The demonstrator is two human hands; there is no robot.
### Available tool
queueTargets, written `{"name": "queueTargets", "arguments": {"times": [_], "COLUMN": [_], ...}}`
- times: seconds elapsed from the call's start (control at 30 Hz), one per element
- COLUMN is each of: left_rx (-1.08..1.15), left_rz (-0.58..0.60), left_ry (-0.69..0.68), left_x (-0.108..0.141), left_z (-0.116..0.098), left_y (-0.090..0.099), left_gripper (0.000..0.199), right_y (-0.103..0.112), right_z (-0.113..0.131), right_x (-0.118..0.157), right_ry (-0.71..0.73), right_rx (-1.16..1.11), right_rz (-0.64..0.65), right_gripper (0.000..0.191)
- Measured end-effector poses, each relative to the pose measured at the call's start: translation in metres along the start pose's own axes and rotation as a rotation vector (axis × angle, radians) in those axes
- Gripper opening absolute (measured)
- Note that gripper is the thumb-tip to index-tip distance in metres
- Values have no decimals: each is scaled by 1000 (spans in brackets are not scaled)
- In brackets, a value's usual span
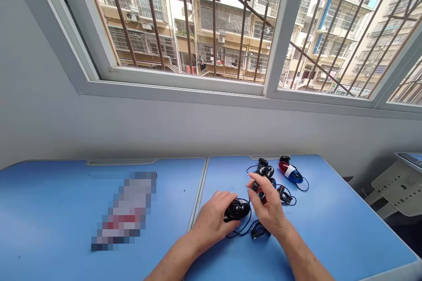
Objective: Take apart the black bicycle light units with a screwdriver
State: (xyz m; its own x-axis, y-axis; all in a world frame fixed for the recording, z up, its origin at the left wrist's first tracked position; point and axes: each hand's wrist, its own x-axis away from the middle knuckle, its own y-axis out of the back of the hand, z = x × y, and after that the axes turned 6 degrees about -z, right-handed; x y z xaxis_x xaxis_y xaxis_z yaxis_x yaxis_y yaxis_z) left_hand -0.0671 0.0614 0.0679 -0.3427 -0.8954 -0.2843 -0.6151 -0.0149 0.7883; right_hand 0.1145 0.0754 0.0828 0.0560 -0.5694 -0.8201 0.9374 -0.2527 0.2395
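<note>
My left hand point(214, 215) curls around a black oval corded device point(238, 209) with a glossy shell, low over the blue table; black cable lies across its top. Between the thumb and fingertips of my right hand point(267, 204) is a small black block point(255, 186), just right of the device. A loop of black cable point(245, 228) hangs below the oval device. Beneath my right wrist lies a coiled black cable with a clip-like part point(259, 229). Other corded pieces behind my right hand are partly hidden by it.
A black patterned oval device point(265, 171) and a red-and-blue one with a white band point(290, 172) lie farther back. A black clip with cable point(284, 194) sits right of my hand. A pixelated flat item point(127, 210) rests on the left table point(59, 215). Wall and barred window stand behind.
</note>
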Motion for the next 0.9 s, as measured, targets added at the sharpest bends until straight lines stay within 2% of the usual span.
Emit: {"name": "queueTargets", "arguments": {"times": [0.07, 0.13, 0.3, 0.37, 0.43, 0.53, 0.8, 0.9], "left_rx": [3, 2, -11, -14, -14, -13, -3, -3], "left_rz": [-11, -16, -10, -8, -7, -1, 5, 5], "left_ry": [-7, -7, 13, 22, 28, 32, 16, 19], "left_x": [0, 1, 1, 1, 1, 1, 2, 2], "left_z": [0, 0, -2, -3, -4, -4, -4, -4], "left_y": [0, 0, 0, 1, 1, 1, 2, 2], "left_gripper": [34, 35, 38, 35, 33, 31, 35, 35], "right_y": [-2, -1, 5, 8, 11, 13, 0, 1], "right_z": [1, 0, 0, 2, 5, 6, -3, -6], "right_x": [0, 1, 5, 6, 6, 4, 3, 2], "right_ry": [80, 94, -5, -38, -50, -45, 119, 119], "right_rx": [86, 149, 119, 69, 20, -5, 195, 229], "right_rz": [-57, -96, -125, -99, -18, 55, -103, -156], "right_gripper": [35, 35, 34, 27, 21, 22, 27, 27]}}
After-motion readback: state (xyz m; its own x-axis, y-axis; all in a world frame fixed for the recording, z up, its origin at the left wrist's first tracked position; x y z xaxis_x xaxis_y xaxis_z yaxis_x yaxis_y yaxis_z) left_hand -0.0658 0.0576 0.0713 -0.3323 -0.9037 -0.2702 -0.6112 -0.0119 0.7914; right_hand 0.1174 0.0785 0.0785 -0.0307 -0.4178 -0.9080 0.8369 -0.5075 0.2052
